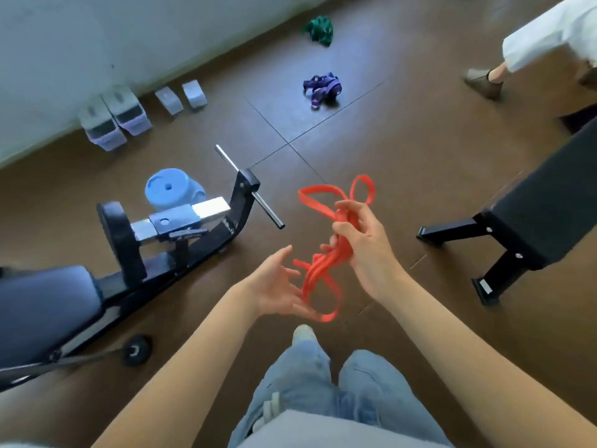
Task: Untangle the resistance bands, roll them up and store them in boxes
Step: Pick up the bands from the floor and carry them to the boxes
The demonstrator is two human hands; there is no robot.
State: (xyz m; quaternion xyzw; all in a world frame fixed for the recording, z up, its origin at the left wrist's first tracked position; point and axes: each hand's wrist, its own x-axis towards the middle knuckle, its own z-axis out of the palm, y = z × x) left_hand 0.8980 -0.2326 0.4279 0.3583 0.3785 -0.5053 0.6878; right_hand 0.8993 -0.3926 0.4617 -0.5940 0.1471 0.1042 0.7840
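Note:
A tangled red resistance band (pixel 323 270) hangs in the air in front of me. My right hand (pixel 365 247) grips its bunched middle, with loops sticking out above and dangling below. My left hand (pixel 277 286) is spread open, palm up, beside the lower loops, its fingertips near or touching them. On the brown floor farther off lie a tangled purple band (pixel 321 88) and a tangled green band (pixel 319 30). Several small boxes stand along the wall: two larger lidded ones (pixel 113 121) and two smaller white ones (pixel 181 97).
A black weight bench with a steel bar (pixel 248 185) lies to my left, a blue weight plate (pixel 169 187) behind it. Another black bench (pixel 529 215) stands at right. A second person's leg and shoe (pixel 484 80) are at the top right. My jeans fill the bottom.

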